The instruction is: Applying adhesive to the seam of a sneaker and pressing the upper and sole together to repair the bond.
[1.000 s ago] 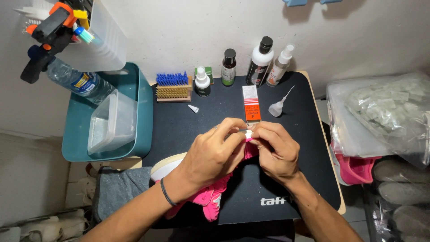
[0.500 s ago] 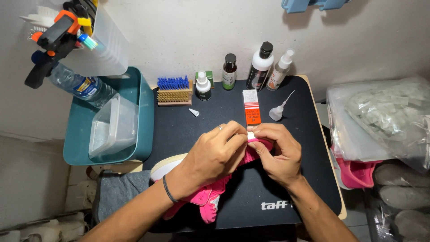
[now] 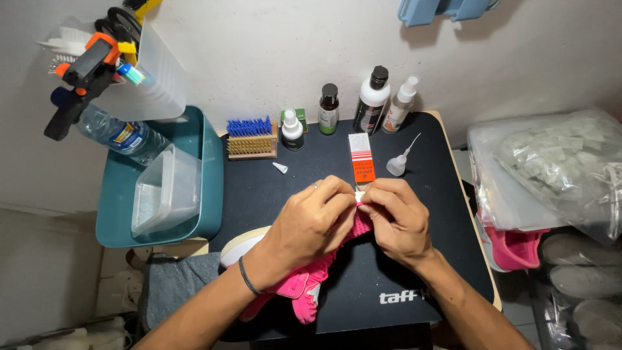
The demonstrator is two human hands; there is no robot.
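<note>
Black desk mat [image 3: 259,194] against a white wall; left hand [image 3: 311,223] and right hand [image 3: 396,217] are pinching a small white piece [image 3: 359,196] on the pink shoe [image 3: 304,285], fingers closed tight, hiding most of it.

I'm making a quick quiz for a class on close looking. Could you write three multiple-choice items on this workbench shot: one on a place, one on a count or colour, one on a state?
1. Where does the blue-bristled brush lie?
A. at the mat's back left, next to the teal tub
B. inside the tub
C. on the pink shoe

2. What colour is the shoe under the hands?
A. white
B. pink
C. black

3. What are the left hand and right hand doing?
A. resting flat and apart
B. pinching one small white piece together over the shoe
C. each lifting a bottle

Answers: 1 A, the brush sits on the black mat beside the tub's rim. 2 B, pink fabric shows below both hands. 3 B, the fingers of both hands meet at the white piece.
</note>
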